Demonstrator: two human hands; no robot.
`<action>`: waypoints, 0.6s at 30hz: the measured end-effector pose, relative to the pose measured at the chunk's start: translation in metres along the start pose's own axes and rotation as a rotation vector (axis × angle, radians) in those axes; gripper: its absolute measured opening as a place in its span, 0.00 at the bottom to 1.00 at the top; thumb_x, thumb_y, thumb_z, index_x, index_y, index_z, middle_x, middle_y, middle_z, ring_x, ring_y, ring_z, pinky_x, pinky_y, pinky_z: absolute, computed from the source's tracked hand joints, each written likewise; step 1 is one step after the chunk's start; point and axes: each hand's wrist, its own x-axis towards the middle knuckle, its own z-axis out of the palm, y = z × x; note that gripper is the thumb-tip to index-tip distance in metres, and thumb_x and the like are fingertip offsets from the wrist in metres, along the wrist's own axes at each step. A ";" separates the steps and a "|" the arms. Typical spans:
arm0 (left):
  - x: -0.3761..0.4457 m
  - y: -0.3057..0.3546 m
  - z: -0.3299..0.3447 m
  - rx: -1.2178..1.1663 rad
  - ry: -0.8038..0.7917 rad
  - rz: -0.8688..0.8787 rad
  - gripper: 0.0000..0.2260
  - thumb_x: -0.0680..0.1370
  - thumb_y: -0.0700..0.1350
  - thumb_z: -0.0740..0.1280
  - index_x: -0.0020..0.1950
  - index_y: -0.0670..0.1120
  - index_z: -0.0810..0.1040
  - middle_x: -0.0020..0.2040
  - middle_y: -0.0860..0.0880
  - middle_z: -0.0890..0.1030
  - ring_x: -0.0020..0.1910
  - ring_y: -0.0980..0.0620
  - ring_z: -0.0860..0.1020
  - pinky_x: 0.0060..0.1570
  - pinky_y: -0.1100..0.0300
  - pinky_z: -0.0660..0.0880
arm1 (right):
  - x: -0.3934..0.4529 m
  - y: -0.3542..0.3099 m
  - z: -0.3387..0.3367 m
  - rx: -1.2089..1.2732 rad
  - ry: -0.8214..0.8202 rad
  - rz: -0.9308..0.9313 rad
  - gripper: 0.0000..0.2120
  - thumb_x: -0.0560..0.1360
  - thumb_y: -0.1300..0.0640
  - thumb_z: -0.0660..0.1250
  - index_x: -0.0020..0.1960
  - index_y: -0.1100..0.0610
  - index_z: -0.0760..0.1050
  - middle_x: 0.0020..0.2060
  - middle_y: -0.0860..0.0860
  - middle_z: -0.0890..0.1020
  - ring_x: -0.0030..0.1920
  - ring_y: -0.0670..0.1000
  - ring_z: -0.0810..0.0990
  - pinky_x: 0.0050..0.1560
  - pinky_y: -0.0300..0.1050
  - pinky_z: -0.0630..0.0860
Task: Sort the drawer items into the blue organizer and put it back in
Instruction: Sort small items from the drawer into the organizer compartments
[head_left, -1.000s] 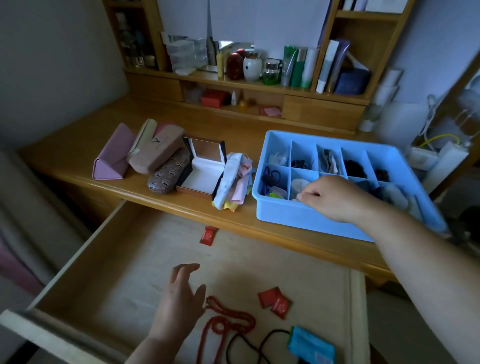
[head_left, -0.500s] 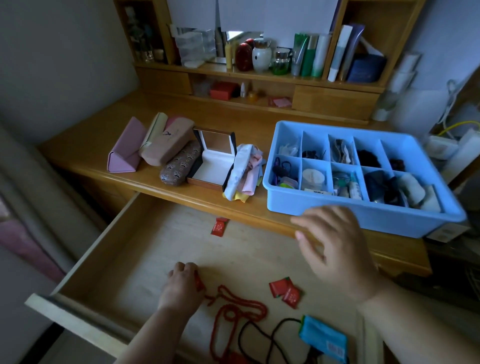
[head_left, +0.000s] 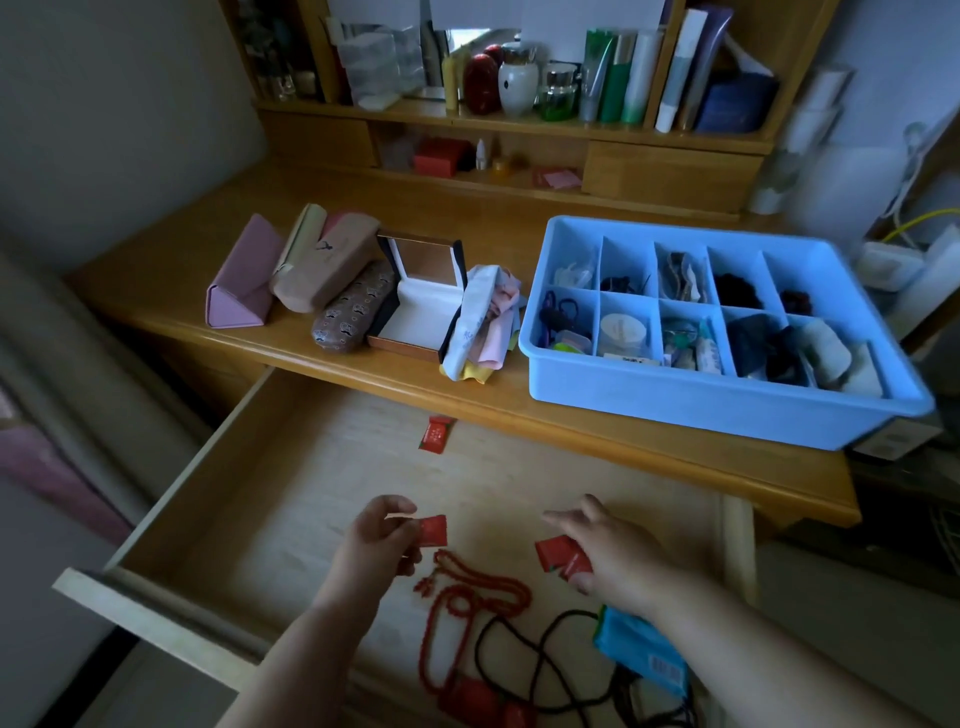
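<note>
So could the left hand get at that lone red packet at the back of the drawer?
Probably yes, though the left hand already pinches a red packet. The lone red packet lies on bare drawer floor just under the desk edge, with nothing between.

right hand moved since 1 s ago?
Yes. The right hand left the blue plastic organizer on the desk and came down toward the camera into the open wooden drawer, where it now pinches a small red packet.
</note>
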 end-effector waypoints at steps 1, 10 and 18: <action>-0.001 0.002 -0.002 -0.070 -0.011 -0.057 0.10 0.77 0.32 0.59 0.43 0.43 0.77 0.29 0.48 0.78 0.28 0.52 0.74 0.28 0.60 0.72 | 0.003 -0.001 0.003 -0.061 -0.022 -0.012 0.29 0.74 0.53 0.69 0.70 0.41 0.61 0.66 0.45 0.63 0.58 0.52 0.74 0.55 0.44 0.74; -0.028 0.001 0.018 0.859 -0.428 0.163 0.07 0.73 0.50 0.71 0.39 0.47 0.79 0.36 0.53 0.77 0.36 0.54 0.77 0.36 0.63 0.72 | 0.001 -0.002 0.017 -0.089 0.041 -0.044 0.07 0.76 0.55 0.63 0.53 0.55 0.70 0.59 0.51 0.73 0.53 0.56 0.77 0.47 0.47 0.72; -0.047 -0.014 0.040 1.485 -0.848 0.295 0.10 0.73 0.51 0.68 0.50 0.47 0.78 0.52 0.45 0.79 0.51 0.45 0.76 0.49 0.55 0.73 | -0.040 -0.011 0.006 1.006 0.152 0.195 0.08 0.73 0.65 0.68 0.48 0.54 0.74 0.39 0.51 0.80 0.28 0.42 0.76 0.30 0.35 0.72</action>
